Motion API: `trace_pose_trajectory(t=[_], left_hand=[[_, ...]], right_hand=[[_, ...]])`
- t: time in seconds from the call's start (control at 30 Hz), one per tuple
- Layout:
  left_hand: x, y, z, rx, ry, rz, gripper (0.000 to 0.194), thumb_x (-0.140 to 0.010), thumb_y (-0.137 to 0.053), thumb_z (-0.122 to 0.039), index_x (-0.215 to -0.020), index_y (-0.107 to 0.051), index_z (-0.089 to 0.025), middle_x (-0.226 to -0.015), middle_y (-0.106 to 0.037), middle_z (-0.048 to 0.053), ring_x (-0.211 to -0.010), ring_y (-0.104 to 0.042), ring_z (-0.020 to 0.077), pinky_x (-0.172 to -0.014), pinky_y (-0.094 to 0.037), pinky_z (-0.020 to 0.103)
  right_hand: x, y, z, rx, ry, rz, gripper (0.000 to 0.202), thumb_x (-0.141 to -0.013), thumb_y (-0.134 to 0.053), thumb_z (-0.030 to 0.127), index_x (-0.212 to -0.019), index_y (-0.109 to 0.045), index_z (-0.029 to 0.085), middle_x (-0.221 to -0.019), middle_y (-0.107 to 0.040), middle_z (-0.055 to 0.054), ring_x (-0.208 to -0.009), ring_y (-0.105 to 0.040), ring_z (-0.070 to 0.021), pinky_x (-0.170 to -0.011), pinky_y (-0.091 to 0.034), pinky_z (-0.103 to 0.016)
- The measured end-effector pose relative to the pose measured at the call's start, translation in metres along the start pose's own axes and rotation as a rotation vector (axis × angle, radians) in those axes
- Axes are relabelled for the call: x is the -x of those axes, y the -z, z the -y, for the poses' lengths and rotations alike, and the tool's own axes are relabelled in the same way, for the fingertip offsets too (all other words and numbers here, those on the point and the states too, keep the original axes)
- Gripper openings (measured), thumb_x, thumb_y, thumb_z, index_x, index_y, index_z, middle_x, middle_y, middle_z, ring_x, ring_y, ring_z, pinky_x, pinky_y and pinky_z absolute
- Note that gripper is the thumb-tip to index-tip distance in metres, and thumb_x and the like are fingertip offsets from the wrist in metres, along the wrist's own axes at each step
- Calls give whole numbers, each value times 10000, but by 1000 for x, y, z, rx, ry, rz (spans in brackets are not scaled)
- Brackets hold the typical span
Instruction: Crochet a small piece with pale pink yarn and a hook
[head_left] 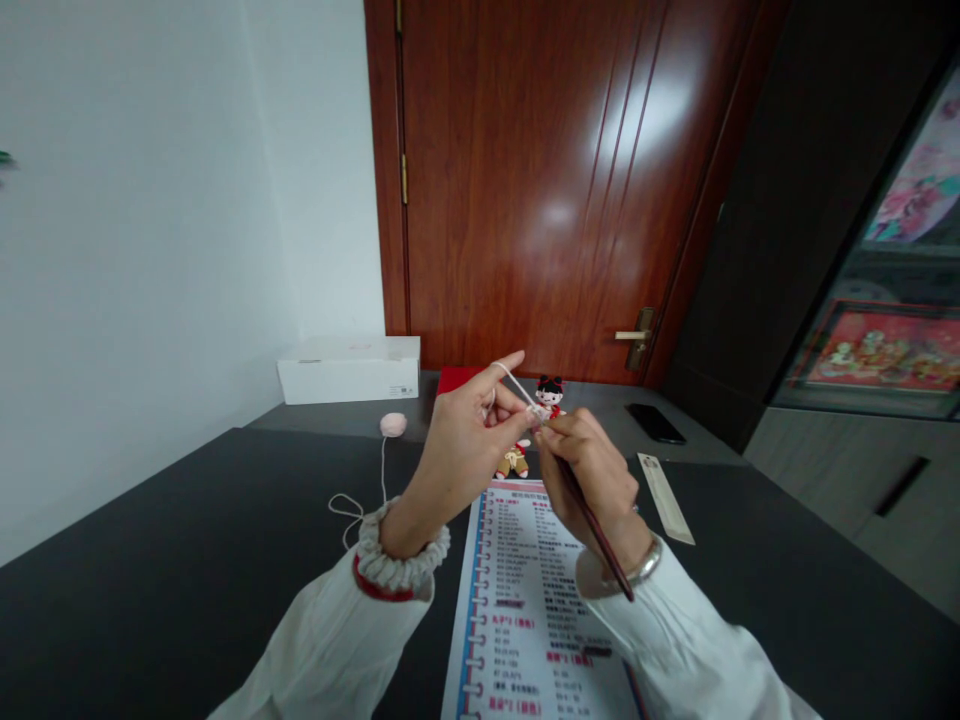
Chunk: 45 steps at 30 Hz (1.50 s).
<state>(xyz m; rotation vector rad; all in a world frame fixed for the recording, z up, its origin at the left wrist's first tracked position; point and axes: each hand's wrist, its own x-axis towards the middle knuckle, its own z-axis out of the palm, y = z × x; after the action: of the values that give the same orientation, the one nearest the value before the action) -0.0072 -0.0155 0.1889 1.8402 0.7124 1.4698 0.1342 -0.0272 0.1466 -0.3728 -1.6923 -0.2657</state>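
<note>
My left hand (472, 435) has its index finger raised with pale yarn (516, 380) stretched over it, while its thumb and other fingers pinch a small pale crochet piece (538, 412). Close beside it, my right hand (589, 465) is closed around a dark red-brown crochet hook (596, 530), whose shaft points down toward my right wrist. The hook's tip is at the small piece and hard to make out. A pale pink yarn ball (393, 425) sits left of my hands, its strand trailing loosely toward my left wrist.
Below my hands lies a printed sheet (517, 600) on the dark table (247, 560). Behind them are a doll (550, 393), a small brown-and-red figure (513, 461) and a red box (455, 379). A white box (349, 370) stands back left; a phone (656, 423) and pale strip (665, 500) lie right.
</note>
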Motion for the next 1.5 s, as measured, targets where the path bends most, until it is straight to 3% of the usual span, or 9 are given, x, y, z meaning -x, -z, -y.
trace_pose_trajectory(t=[0.3,0.4,0.5,0.67,0.77,0.97,1.17,1.33,1.5], left_hand=[[-1,3,0,408,279,263,654,-727,-712,-152,-1331,-475,-76,-712,-612,-13,-637,-552,98,-638,-411,248],[-1,1,2,511,325,247,655,-715,-723,-134,-1314,-475,-46,-711,-609,-10,-639,-548,89,-641,-400,239],[-2,-1,2,445,240,175,670,-752,-705,-151,-1356,-430,-59,-699,-606,-18,-654,-558,95,-660,-418,240],[-4,-2,-1,294,109,96,636,-774,-673,-142,-1368,-446,-112,-705,-604,-27,-695,-579,106,-726,-462,256],[-5,0,-2,184,74,16,630,-774,-661,-139,-1368,-454,-113,-692,-601,-28,-693,-574,110,-739,-470,263],[-3,-1,-4,-83,-70,-41,572,-800,-618,-145,-1357,-486,-151,-697,-602,-22,-648,-546,107,-649,-453,241],[-1,0,-4,-305,-155,-39,550,-815,-588,-110,-1354,-493,-164,-696,-612,-27,-613,-513,96,-617,-424,227],[-3,8,5,-291,-150,50,532,-853,-567,-155,-1374,-464,-178,-739,-613,-17,-689,-559,114,-700,-455,252],[-3,10,1,-339,-155,140,514,-844,-575,-127,-1350,-491,-152,-764,-612,-7,-711,-551,119,-740,-450,271]], right_hand=[[1,17,-22,73,206,190,297,-831,-595,44,-1026,-549,263,-799,-641,-25,-679,-535,-168,-580,-439,-323],[6,15,-19,219,240,162,276,-824,-589,27,-977,-571,256,-798,-642,-31,-686,-521,-171,-579,-423,-316],[8,3,-10,126,39,37,248,-823,-581,20,-933,-571,242,-743,-607,-11,-671,-523,-159,-591,-418,-303],[0,-10,0,-408,-491,-254,123,-888,-545,161,-783,-528,224,-718,-568,23,-630,-535,-127,-598,-442,-282],[-3,-5,1,-486,-542,-261,137,-881,-553,170,-757,-520,219,-676,-546,37,-593,-516,-119,-573,-426,-273],[-5,7,7,-187,-298,-100,126,-822,-607,94,-817,-588,218,-749,-628,6,-694,-582,-143,-673,-451,-314],[-14,7,6,-587,-770,-225,200,-871,-540,185,-676,-500,207,-577,-495,47,-511,-461,-104,-473,-371,-240],[-14,22,5,-233,-475,51,95,-852,-602,139,-778,-600,199,-731,-619,-1,-682,-571,-133,-634,-449,-287],[-13,34,1,-168,-218,244,134,-855,-580,76,-838,-603,207,-768,-633,-12,-728,-587,-148,-675,-456,-309]])
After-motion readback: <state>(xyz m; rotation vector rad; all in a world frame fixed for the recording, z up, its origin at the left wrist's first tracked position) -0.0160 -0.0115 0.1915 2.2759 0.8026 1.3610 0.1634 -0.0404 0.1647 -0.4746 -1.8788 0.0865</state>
